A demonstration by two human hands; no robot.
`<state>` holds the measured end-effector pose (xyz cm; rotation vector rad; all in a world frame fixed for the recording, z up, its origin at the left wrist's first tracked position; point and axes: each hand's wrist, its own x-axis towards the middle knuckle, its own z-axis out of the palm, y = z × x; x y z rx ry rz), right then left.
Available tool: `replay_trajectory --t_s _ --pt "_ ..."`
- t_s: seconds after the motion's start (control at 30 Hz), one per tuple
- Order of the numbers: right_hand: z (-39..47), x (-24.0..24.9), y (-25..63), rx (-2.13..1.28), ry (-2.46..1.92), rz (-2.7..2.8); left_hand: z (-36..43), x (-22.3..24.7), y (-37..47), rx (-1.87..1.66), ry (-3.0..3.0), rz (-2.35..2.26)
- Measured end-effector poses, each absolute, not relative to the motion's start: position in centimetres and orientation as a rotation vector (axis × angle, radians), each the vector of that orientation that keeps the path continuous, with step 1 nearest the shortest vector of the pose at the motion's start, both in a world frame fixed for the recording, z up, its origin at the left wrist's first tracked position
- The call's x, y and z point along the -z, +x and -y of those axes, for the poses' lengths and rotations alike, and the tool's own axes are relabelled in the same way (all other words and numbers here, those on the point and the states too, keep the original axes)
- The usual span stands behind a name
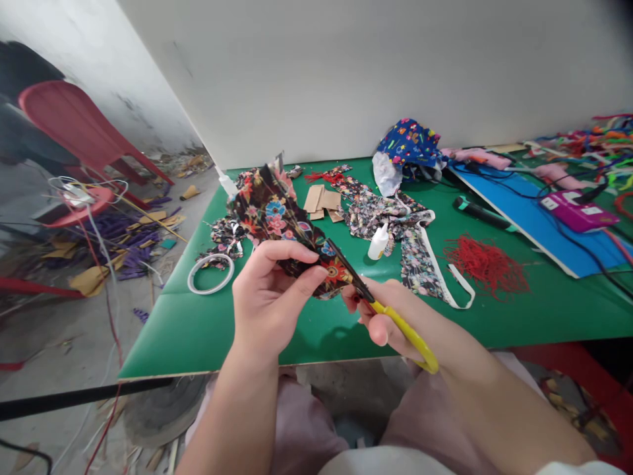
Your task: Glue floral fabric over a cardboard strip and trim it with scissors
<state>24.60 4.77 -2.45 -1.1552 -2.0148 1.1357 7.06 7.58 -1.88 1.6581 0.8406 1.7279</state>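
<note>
My left hand (271, 300) pinches a black floral cloth (277, 214) between thumb and fingers, held up above the green table. In my right hand (388, 310) are scissors (400, 330) with yellow handles. Their dark blades lie against the lower right part of the cloth, close to my left fingertips. Part of the cloth is hidden behind my left hand. Beyond my right hand, a small white bottle (378, 242) stands near crumpled floral fabric (376, 214).
The green table (188, 343) holds a tape roll (211, 273), brown card pieces (322, 201), red threads (487, 264), a blue patterned cloth (409, 148), a blue board (524, 211), a purple device (578, 211) and pink glue guns (477, 157). A red chair (82, 125) stands left.
</note>
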Motion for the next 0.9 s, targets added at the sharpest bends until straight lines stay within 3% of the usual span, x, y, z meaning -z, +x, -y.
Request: replay_trajectory --t_s 0.6,0.9 --pt "-4.6 1.1 24.5 -1.030 -1.141 2.063 -7.5 1.8 7.1 -1.714 1.672 -0.882" --pt "-4.7 2.4 24.8 -1.251 -1.100 1.934 -7.4 1.7 7.2 -1.680 1.593 -0.833"
